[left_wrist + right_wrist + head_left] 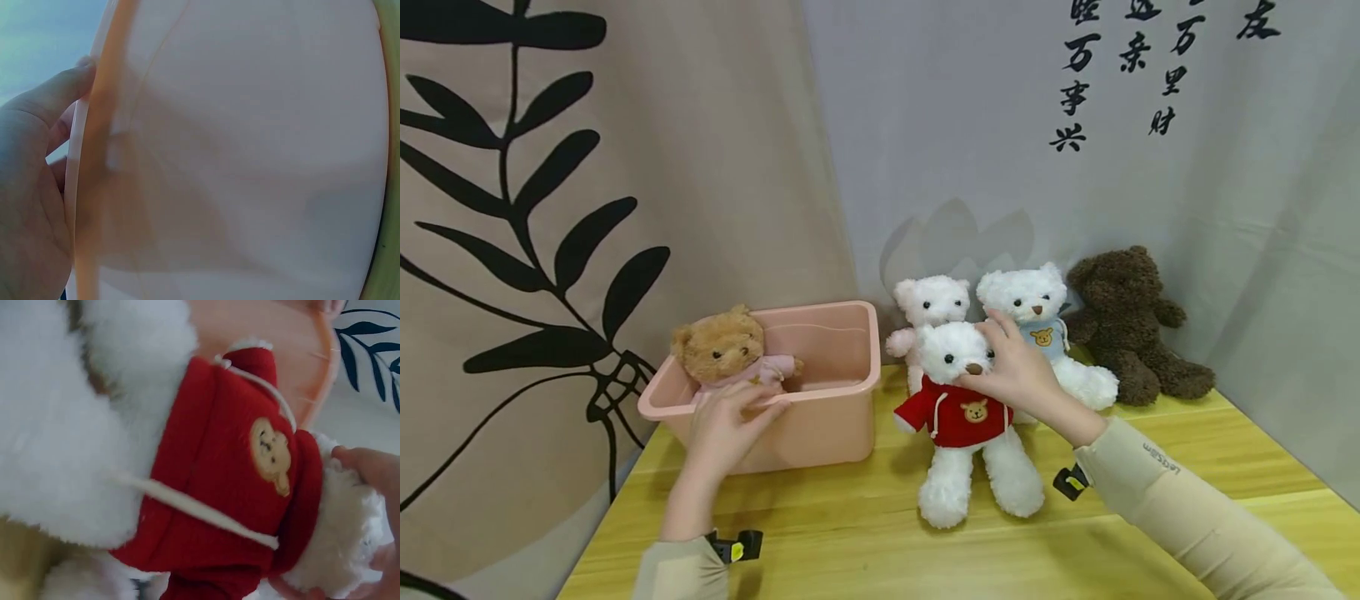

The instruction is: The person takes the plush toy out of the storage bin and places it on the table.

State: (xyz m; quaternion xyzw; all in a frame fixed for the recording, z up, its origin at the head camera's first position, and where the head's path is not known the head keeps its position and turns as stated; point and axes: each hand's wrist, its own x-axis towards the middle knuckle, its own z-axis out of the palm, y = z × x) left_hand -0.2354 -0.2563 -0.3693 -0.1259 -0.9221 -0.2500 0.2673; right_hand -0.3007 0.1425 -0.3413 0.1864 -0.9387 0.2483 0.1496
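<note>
My left hand point(724, 435) grips the near rim of a pink plastic bin point(823, 433); in the left wrist view the thumb lies at the rim with other fingers behind it. A light brown teddy bear point(721, 346) in a pale pink top sits in the bin's left end, just beyond this hand. My right hand point(1026, 375) holds the head of a white teddy bear point(958, 421) in a red hoodie, thumb and fingers on either side of it. This bear is upright, facing me, legs down. The right wrist view shows its hoodie point(231, 469) close up.
Behind the red-hoodie bear sit a white bear in pink point(932, 300) and a white bear in light blue point(1022, 296). A dark brown bear point(1123, 325) leans at the table's back right. The wooden table point(835, 542) meets a printed cloth backdrop point(737, 167).
</note>
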